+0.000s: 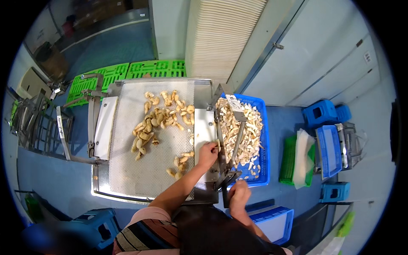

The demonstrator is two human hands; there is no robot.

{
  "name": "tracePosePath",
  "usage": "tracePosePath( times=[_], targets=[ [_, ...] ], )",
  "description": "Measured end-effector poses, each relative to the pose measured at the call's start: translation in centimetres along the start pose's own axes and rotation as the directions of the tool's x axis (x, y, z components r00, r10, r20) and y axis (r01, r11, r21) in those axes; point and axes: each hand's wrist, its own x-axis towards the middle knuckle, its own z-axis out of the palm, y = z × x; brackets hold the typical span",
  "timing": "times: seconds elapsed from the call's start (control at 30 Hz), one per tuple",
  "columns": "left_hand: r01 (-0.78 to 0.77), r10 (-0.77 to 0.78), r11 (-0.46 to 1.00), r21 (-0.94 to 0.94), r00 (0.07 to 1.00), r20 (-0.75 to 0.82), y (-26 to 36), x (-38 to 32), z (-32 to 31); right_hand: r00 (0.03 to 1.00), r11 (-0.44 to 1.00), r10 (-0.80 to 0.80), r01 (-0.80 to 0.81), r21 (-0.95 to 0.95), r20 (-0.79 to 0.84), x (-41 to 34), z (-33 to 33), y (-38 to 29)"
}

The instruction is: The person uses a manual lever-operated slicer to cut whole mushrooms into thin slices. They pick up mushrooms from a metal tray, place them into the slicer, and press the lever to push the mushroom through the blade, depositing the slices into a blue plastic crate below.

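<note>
My left hand (207, 155) holds a mushroom (217, 146) on the white cutting board (203, 127), close against the metal slicer's blade frame (220, 134). My right hand (239, 195) is closed on the slicer's dark lever handle (227, 194) near the table's front right corner. Whole mushrooms (159, 118) lie in a loose pile on the white perforated mat (127, 172), with a smaller group (181, 162) nearer to me. Right of the blade, sliced mushrooms (245, 134) fill much of a blue plastic basket (266, 149).
A second slicer with a white board (105, 127) is fixed at the table's left side. Green pallets (156, 68) lie behind the table. Blue stools (319, 112), a green crate (287, 159) and another blue basket (288, 223) stand to the right. Another blue stool (102, 226) is at lower left.
</note>
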Motion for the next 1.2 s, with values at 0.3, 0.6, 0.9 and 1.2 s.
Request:
tracePosePath(
  times=[0.3,0.6,0.9,1.2],
  targets=[
    [0.130,-0.130,0.992,-0.006,0.992,0.003,-1.4,0.4,-0.2,0.982,0.979,-0.175,0.182,-0.097,0.076,-0.6,-1.3,8.7],
    [0.142,-0.142,0.990,0.004,0.989,0.039,-0.1,-0.3,-0.3,0.987,0.983,-0.153,0.147,-0.107,-0.043,-1.0,-0.7,7.9],
    [0.073,-0.074,0.997,-0.031,0.996,-0.042,-0.4,-0.6,0.4,0.999,0.998,0.011,-0.013,-0.065,-0.041,-0.2,-0.2,0.4],
    [0.409,-0.410,0.911,0.049,0.912,0.014,2.7,0.3,1.1,0.954,0.948,-0.282,0.293,-0.121,0.101,-1.1,-0.9,9.7]
  ],
)
